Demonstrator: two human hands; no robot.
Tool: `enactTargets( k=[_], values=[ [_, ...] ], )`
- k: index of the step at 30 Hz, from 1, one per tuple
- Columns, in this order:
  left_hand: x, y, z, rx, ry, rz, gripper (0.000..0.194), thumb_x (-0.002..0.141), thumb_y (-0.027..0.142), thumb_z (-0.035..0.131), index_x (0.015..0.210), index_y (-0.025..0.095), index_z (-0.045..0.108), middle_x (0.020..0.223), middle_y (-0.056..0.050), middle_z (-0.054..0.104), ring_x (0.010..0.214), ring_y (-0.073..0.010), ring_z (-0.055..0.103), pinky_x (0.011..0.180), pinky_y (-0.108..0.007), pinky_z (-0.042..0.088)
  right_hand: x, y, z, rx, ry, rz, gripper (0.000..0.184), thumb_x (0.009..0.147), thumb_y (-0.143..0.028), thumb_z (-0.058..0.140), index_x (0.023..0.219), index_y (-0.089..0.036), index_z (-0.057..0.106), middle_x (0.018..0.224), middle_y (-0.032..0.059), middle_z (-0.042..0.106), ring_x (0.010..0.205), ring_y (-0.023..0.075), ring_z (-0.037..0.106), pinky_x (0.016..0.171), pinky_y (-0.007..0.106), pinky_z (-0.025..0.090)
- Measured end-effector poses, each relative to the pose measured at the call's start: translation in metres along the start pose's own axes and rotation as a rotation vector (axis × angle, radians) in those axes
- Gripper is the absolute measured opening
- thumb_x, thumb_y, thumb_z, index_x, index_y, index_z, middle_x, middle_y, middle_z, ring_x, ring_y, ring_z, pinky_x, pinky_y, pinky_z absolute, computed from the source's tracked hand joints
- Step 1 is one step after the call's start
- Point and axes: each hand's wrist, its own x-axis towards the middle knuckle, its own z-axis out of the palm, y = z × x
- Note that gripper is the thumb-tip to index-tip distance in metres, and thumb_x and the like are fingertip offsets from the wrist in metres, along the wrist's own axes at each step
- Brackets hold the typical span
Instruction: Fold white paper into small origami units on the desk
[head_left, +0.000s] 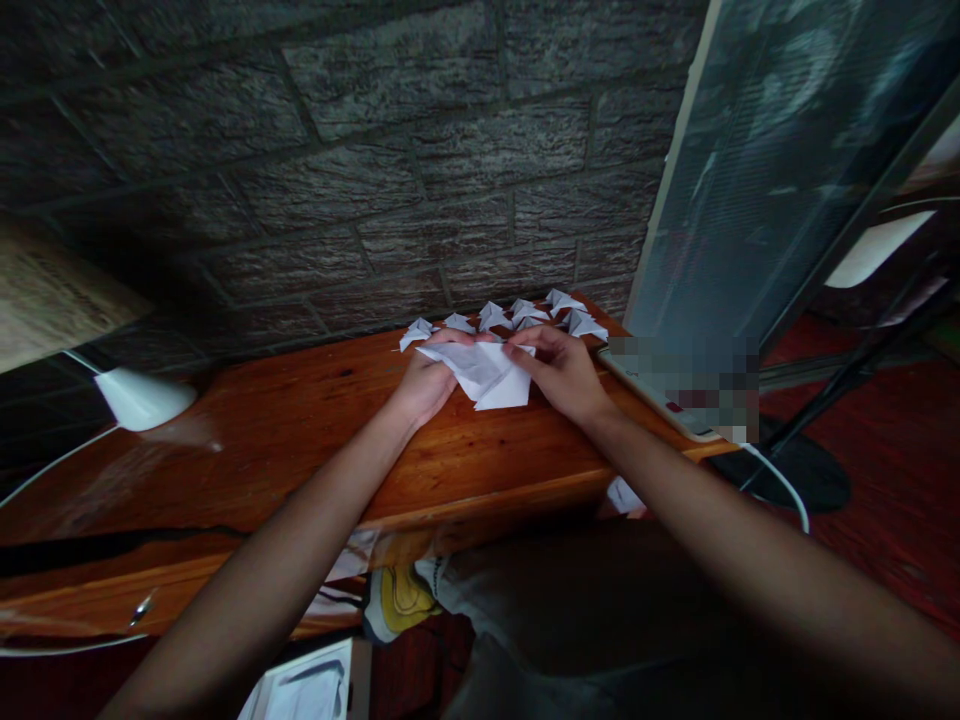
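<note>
Both of my hands hold a partly folded white paper sheet just above the wooden desk. My left hand grips its left edge with curled fingers. My right hand pinches the upper right part, fingers closed on the paper. Behind the sheet, a row of several small folded white paper figures lies along the desk's back edge by the brick wall.
A white desk lamp with a cable stands at the left. A flat device with a white cord lies at the desk's right end. A dark stand base sits on the red floor. Papers lie below the desk.
</note>
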Motion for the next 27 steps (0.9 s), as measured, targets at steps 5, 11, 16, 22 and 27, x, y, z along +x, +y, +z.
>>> enactTargets(
  k=[5, 11, 16, 22, 27],
  values=[
    [0.0, -0.003, -0.002, 0.191, -0.049, 0.027, 0.035, 0.066, 0.033, 0.086, 0.097, 0.02, 0.074, 0.099, -0.008, 0.078, 0.092, -0.0237, 0.074, 0.088, -0.04, 0.057, -0.001, 0.0, 0.002, 0.023, -0.067, 0.038, 0.031, 0.073, -0.048, 0.081, 0.082, -0.02, 0.071, 0.082, 0.0039, 0.075, 0.074, 0.0175, 0.067, 0.071, 0.031, 0.052],
    [0.006, -0.008, -0.007, 0.238, 0.077, 0.067, 0.032, 0.057, 0.032, 0.086, 0.084, 0.017, 0.075, 0.09, -0.006, 0.079, 0.084, -0.0218, 0.073, 0.085, -0.037, 0.056, -0.002, 0.001, 0.002, -0.012, -0.032, 0.075, 0.029, 0.072, -0.046, 0.081, 0.085, -0.02, 0.076, 0.08, 0.0042, 0.076, 0.07, 0.0174, 0.065, 0.066, 0.031, 0.05],
    [0.006, -0.012, -0.007, 0.273, 0.106, 0.075, 0.03, 0.059, 0.032, 0.083, 0.082, 0.017, 0.074, 0.08, -0.004, 0.077, 0.077, -0.0203, 0.071, 0.078, -0.034, 0.055, -0.002, 0.001, 0.0, -0.012, -0.039, 0.097, 0.029, 0.073, -0.046, 0.08, 0.084, -0.019, 0.077, 0.083, 0.005, 0.077, 0.071, 0.0176, 0.066, 0.067, 0.031, 0.05],
    [0.003, -0.011, -0.003, 0.243, 0.088, 0.085, 0.027, 0.058, 0.031, 0.084, 0.08, 0.017, 0.075, 0.077, -0.003, 0.077, 0.072, -0.02, 0.071, 0.075, -0.035, 0.056, -0.002, 0.002, 0.0, -0.013, -0.057, 0.091, 0.027, 0.074, -0.044, 0.079, 0.081, -0.019, 0.076, 0.081, 0.0038, 0.076, 0.071, 0.0172, 0.065, 0.067, 0.03, 0.05],
    [0.002, -0.009, 0.0, 0.268, 0.084, 0.093, 0.026, 0.059, 0.031, 0.083, 0.079, 0.017, 0.075, 0.078, -0.004, 0.078, 0.076, -0.0223, 0.072, 0.078, -0.038, 0.058, -0.002, 0.003, 0.0, -0.03, -0.051, 0.074, 0.023, 0.074, -0.041, 0.078, 0.08, -0.019, 0.075, 0.08, 0.0034, 0.076, 0.071, 0.0168, 0.065, 0.069, 0.031, 0.051]
  ],
)
